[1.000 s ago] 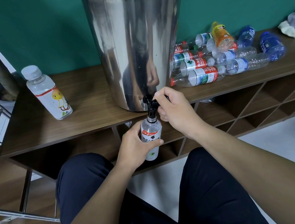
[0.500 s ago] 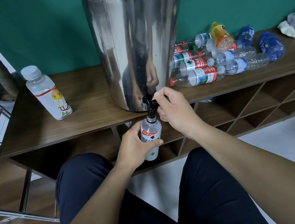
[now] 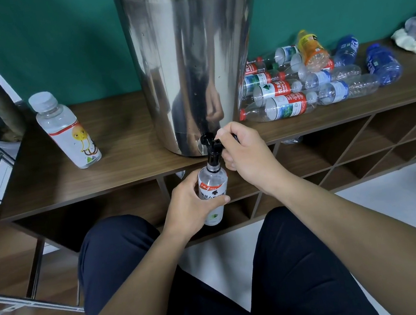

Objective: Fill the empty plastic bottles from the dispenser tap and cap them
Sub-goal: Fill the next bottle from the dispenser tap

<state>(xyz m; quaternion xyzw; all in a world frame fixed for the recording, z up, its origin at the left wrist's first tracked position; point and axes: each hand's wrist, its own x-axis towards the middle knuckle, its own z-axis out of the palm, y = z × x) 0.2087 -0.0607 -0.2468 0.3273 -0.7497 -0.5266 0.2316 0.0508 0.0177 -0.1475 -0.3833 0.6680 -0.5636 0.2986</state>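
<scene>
I can read a white "4" on the red band of the bottle (image 3: 213,188) under the tap. Red labels on the lying bottles (image 3: 281,87) carry white Chinese characters, "农夫山泉". Other label print is too small for me to read.

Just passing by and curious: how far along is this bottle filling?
One capped bottle stands left of the dispenser, apparently done. The left hand holds a bottle under the tap, which the right hand grips. A pile of bottles waits.
</scene>
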